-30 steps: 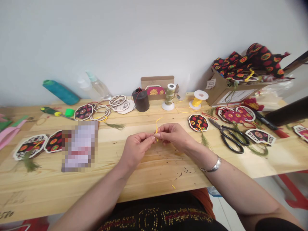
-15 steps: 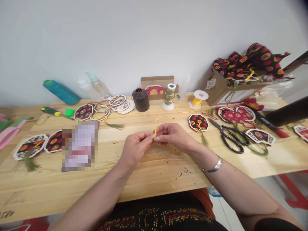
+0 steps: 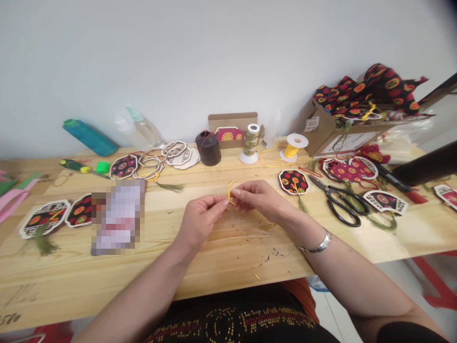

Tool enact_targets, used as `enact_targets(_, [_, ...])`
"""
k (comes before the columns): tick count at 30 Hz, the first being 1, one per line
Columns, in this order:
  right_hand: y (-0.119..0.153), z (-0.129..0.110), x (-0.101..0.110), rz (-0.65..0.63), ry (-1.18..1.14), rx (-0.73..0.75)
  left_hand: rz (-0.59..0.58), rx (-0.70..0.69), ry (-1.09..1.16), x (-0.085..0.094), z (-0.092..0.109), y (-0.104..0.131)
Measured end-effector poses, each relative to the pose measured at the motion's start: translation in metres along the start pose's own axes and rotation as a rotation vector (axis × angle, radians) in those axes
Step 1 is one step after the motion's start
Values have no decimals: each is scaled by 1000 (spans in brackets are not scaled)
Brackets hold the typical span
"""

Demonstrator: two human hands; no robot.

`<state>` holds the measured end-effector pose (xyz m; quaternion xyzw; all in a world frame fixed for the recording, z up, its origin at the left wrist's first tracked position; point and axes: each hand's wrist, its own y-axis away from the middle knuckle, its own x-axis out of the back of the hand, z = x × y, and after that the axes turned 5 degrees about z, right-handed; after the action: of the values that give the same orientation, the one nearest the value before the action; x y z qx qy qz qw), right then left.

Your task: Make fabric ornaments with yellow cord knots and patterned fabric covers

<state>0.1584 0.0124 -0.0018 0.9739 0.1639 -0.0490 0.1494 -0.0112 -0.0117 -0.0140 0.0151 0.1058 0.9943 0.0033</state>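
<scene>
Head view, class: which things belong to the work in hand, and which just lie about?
In the work:
- yellow cord
- left hand, pinching it
- right hand, close by
- perhaps the yellow spool, matching in colour

Apparently lying about:
- scissors
- teal thread cone
- black spool

"3025" on the white label [image 3: 312,124] of the cardboard box [image 3: 321,139]; dark "580" on the wooden table [image 3: 53,278]

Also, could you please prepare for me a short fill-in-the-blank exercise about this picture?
1. The left hand pinches a cord whose colour is ____.
2. A bracelet is worn on the person's ____ arm.
3. The scissors lie on a table made of ____.

Missing words: yellow; right; wood.
</scene>
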Motion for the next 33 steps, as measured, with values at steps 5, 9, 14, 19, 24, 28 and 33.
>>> enact_targets(5, [-4,6,-3,26,-68,-1,3,7,-11,0,-3,0])
enact_targets(9, [-4,6,-2,6,-76,-18,-1,17,-6,0,-3,0])
enact_targets(14, [-2,4,-1,-9,-40,-9,-6,14,-20,-1,-1,1])
enact_targets(19, [-3,6,0,-7,-63,-47,-13,12,-26,0,-3,0])
enact_targets(24, [-5,7,2,-26,-53,-6,-17,1,-55,1,-5,0])
enact_targets(28, [-4,5,3,-12,-14,-6,-33,-40,-71,0,-2,0])
enact_targets(33, [0,2,1,-49,29,-55,-61,-88,-123,0,4,2])
